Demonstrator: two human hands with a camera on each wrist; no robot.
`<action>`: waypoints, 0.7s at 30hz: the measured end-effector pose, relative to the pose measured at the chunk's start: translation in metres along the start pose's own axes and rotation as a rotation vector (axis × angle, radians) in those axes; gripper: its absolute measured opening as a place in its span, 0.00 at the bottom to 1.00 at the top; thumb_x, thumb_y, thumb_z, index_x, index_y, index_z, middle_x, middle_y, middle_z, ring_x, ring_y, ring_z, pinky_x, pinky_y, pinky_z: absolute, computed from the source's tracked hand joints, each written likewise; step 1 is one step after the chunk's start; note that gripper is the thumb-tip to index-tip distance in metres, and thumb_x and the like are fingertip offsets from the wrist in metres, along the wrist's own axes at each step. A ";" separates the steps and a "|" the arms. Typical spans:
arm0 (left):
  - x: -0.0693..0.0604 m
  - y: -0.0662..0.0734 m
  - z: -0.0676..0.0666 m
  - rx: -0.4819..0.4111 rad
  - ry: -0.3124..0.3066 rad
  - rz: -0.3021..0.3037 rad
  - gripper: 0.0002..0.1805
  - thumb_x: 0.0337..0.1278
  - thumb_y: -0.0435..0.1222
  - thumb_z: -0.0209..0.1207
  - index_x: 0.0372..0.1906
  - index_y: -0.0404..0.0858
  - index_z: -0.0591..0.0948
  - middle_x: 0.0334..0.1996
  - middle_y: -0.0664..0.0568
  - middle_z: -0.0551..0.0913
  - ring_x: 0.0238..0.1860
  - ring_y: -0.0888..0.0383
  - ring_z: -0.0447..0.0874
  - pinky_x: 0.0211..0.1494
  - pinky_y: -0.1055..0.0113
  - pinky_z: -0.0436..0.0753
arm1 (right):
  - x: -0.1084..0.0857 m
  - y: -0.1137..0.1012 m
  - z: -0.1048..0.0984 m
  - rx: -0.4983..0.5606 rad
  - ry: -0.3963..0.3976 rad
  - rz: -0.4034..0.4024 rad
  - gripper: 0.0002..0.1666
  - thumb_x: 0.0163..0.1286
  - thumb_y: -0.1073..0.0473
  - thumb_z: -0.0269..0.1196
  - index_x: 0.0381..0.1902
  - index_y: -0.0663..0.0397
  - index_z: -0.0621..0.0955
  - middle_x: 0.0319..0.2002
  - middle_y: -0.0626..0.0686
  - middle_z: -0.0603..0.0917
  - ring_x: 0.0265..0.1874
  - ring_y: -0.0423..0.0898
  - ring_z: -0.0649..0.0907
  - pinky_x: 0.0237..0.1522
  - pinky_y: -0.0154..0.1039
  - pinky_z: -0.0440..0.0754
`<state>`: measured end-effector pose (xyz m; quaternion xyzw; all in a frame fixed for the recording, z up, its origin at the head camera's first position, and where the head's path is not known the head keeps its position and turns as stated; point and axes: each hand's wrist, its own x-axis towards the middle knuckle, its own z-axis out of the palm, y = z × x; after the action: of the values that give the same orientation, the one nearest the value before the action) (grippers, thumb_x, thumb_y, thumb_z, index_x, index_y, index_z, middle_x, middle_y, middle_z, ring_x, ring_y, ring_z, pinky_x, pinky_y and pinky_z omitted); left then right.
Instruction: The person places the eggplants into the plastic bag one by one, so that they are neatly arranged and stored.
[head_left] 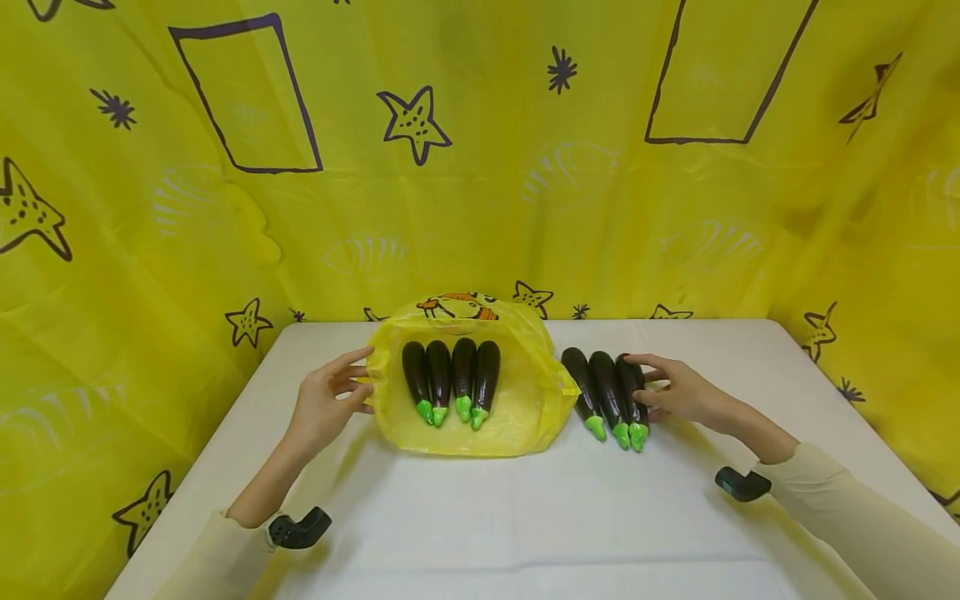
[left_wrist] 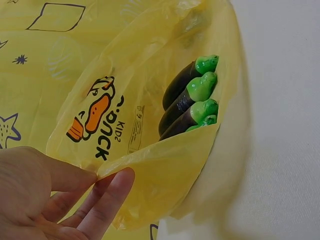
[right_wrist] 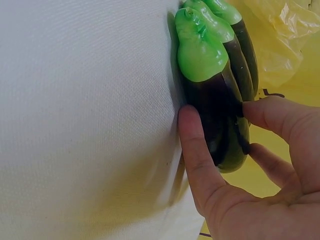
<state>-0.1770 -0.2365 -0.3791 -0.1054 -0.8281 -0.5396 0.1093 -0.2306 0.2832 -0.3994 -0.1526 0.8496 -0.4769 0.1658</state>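
Observation:
A yellow plastic bag (head_left: pixel 528 417) with a printed duck lies on the table, its mouth facing me. Inside it several dark eggplants (head_left: pixel 463 371) with green caps lie side by side. My left hand (head_left: pixel 326 404) pinches the left edge of the bag's mouth between thumb and fingers, as the left wrist view confirms. To the right of the bag are three more eggplants in a row, the leftmost (head_left: pixel 583 387) close to the bag's side. My right hand (head_left: pixel 678 393) grips the rightmost eggplant (right_wrist: pixel 205 90), thumb and fingers on both sides of its dark body.
A white cloth-like surface covers the table (head_left: pixel 465 525). Behind and at both sides hangs a yellow curtain (head_left: pixel 480 217) with drawn stars and frames. A dark wrist device (head_left: pixel 300 528) sits on the left sleeve, another (head_left: pixel 742 483) on the right one.

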 end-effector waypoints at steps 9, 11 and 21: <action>-0.001 0.000 -0.001 0.019 0.000 -0.015 0.32 0.61 0.18 0.62 0.70 0.33 0.75 0.50 0.31 0.85 0.41 0.48 0.89 0.36 0.50 0.92 | 0.001 0.001 0.000 -0.002 -0.001 -0.007 0.42 0.73 0.67 0.64 0.79 0.65 0.58 0.68 0.83 0.62 0.46 0.56 0.86 0.40 0.45 0.92; -0.001 0.000 0.000 0.019 0.000 -0.014 0.32 0.61 0.18 0.63 0.70 0.33 0.75 0.50 0.31 0.85 0.41 0.49 0.89 0.36 0.50 0.92 | 0.001 0.001 0.000 -0.002 -0.002 -0.011 0.42 0.73 0.67 0.64 0.79 0.65 0.58 0.68 0.84 0.61 0.44 0.56 0.87 0.40 0.46 0.92; -0.002 0.001 0.000 0.018 -0.007 -0.015 0.32 0.61 0.19 0.63 0.71 0.34 0.75 0.50 0.32 0.85 0.39 0.54 0.89 0.36 0.51 0.92 | -0.005 -0.005 -0.006 -0.037 0.001 -0.053 0.41 0.73 0.67 0.63 0.78 0.67 0.59 0.67 0.84 0.62 0.42 0.56 0.88 0.42 0.47 0.92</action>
<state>-0.1748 -0.2365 -0.3792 -0.1001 -0.8339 -0.5327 0.1034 -0.2284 0.2877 -0.3912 -0.1777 0.8540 -0.4656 0.1497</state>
